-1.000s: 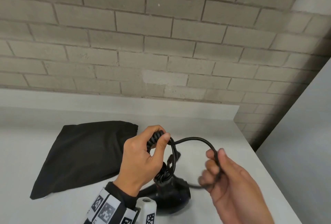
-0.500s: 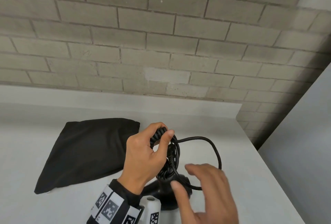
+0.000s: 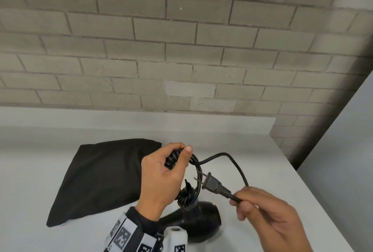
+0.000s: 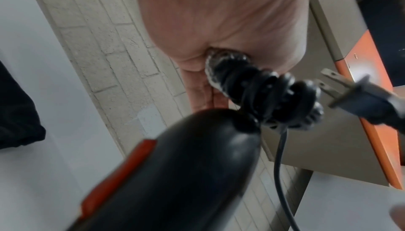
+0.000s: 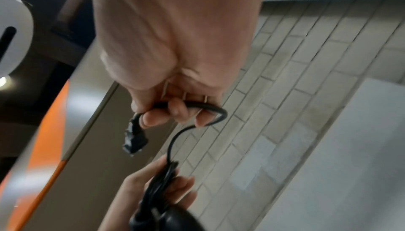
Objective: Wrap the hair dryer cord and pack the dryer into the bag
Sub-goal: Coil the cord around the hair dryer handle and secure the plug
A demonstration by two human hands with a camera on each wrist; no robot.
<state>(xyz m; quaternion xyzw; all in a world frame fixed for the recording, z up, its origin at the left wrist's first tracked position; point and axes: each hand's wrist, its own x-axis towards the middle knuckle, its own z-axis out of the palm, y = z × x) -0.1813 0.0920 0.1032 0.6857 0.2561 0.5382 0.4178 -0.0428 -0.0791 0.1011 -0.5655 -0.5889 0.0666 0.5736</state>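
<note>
A black hair dryer stands on the grey table, handle up, with the black cord wound in coils around the handle. My left hand grips the wrapped handle near its top. The same coils show in the left wrist view above the dryer body, which has an orange stripe. My right hand pinches the cord just behind the two-pin plug, holding it beside the coils. The plug also hangs below my right fingers. A loose loop arcs between both hands. A flat black bag lies left of the dryer.
A grey brick wall rises behind the table's raised back ledge. The table's right edge runs diagonally past my right hand, with a grey panel beyond it. An orange-edged surface shows in the wrist views.
My right hand let go of the cord loop, swept down, and now pinches the cord right behind the plug. The free loop has become shorter. My left hand kept its grip on the handle.
</note>
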